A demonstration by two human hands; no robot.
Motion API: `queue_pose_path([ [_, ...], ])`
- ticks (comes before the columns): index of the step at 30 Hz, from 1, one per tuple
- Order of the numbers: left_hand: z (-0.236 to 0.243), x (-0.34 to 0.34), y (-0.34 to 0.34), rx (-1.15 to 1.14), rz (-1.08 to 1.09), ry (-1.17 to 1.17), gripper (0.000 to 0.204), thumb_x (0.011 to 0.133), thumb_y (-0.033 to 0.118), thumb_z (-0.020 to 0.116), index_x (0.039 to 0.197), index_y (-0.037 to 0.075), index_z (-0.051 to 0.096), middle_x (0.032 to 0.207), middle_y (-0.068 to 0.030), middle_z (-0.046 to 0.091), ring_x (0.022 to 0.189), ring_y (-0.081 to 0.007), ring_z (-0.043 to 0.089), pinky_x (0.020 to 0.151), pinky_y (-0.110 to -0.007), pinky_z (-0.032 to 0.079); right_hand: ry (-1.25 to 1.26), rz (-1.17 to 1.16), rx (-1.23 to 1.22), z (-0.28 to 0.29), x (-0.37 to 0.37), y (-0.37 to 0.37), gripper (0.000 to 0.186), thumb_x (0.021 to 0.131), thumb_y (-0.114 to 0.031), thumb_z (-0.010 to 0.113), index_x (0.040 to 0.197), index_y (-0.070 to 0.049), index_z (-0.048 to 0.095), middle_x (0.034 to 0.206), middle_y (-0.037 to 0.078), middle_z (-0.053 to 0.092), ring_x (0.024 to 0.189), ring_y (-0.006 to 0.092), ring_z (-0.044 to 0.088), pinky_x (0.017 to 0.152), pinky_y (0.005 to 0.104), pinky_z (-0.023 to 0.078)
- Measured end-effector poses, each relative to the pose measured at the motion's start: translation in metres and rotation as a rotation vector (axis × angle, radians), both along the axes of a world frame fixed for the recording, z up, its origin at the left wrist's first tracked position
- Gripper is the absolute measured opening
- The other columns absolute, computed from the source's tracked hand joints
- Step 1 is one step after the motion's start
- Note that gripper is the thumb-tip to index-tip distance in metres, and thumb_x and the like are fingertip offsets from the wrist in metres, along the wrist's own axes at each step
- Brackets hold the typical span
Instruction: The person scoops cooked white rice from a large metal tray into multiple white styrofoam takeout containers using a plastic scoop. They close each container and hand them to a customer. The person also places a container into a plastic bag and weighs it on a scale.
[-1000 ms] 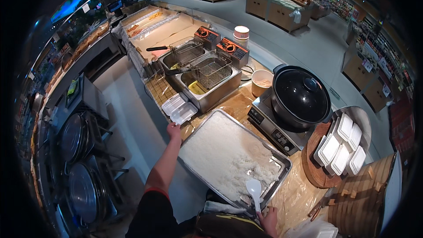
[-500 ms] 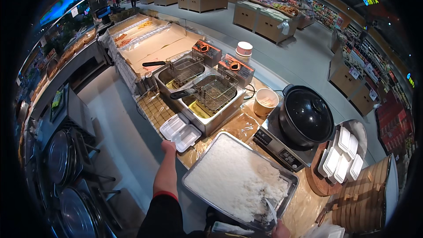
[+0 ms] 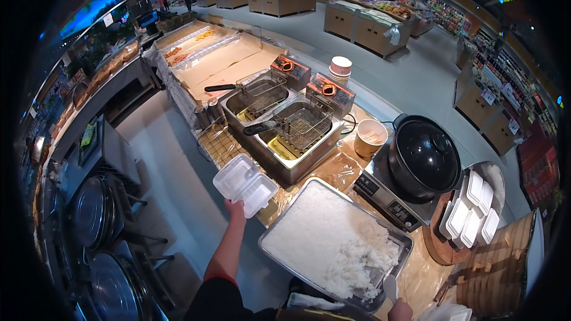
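My left hand [image 3: 236, 208] is closed on the edge of a white foam takeout box [image 3: 257, 193]. The box stands open, its lid folded back, and it looks bare inside. It is held beside the left edge of a metal tray [image 3: 279, 257] of cooked white rice [image 3: 321, 226]. Near the tray's lower right corner, my right hand [image 3: 400, 310] grips a rice paddle [image 3: 389, 288]. Its pale blade rises over the rim, by a scooped-out patch where metal shows through.
Behind the tray is a double fryer [image 3: 297, 163] with wire baskets [image 3: 306, 119]. A black lidded pot [image 3: 423, 154] sits on a cooker to the right, near stacked closed foam boxes [image 3: 470, 214] and bamboo steamers [image 3: 496, 261]. A paper tub [image 3: 370, 137] stands between fryer and pot.
My left hand has brought the box nearer to me and tilted it up, off the counter's edge. The paddle has come out of the rice to the tray's rim. The view has shifted slightly.
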State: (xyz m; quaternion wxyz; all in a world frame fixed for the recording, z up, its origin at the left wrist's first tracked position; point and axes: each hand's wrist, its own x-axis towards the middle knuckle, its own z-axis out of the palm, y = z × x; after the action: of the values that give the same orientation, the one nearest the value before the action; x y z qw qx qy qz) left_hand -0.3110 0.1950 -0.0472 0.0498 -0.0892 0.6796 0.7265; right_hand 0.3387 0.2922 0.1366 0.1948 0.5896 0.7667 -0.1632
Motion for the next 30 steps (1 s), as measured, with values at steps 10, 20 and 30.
queue_pose_path([
  [10, 0.002, 0.111, -0.078, 0.398, -0.255, -0.739, 0.047, 0.082, 0.017, 0.050, 0.124, -0.005, 0.052, 0.114, -0.0203, 0.062, 0.104, -0.0386, 0.063, 0.096, -0.053, 0.051, -0.138, -0.045, -0.510, -0.084, 0.061, 0.041, 0.018, 0.082, -0.010, 0.059, 0.081, 0.004, 0.071, 0.074, 0.019, 0.070, 0.066, 0.0313, 0.070, 0.060, 0.0404, 0.055],
  [20, 0.018, 0.126, -0.073, 0.342, -0.355, -0.714, 0.051, 0.089, 0.020, 0.048, 0.132, -0.006, 0.049, 0.121, -0.0187, 0.063, 0.108, -0.0352, 0.063, 0.099, -0.048, 0.049, 0.262, -0.304, -0.618, -0.046, -0.005, 0.011, 0.028, 0.089, -0.016, 0.047, 0.081, 0.002, 0.066, 0.063, 0.012, 0.064, 0.050, 0.0207, 0.063, 0.048, 0.0346, 0.050],
  [30, 0.012, 0.125, -0.084, 0.422, -0.286, -0.696, 0.048, 0.090, 0.019, 0.045, 0.132, -0.004, 0.049, 0.124, -0.0197, 0.061, 0.110, -0.0373, 0.062, 0.100, -0.049, 0.049, 0.781, -0.385, -0.564, -0.147, -0.061, -0.002, 0.024, 0.092, -0.018, 0.054, 0.077, -0.002, 0.063, 0.059, 0.005, 0.057, 0.046, 0.0133, 0.051, 0.043, 0.0304, 0.040],
])
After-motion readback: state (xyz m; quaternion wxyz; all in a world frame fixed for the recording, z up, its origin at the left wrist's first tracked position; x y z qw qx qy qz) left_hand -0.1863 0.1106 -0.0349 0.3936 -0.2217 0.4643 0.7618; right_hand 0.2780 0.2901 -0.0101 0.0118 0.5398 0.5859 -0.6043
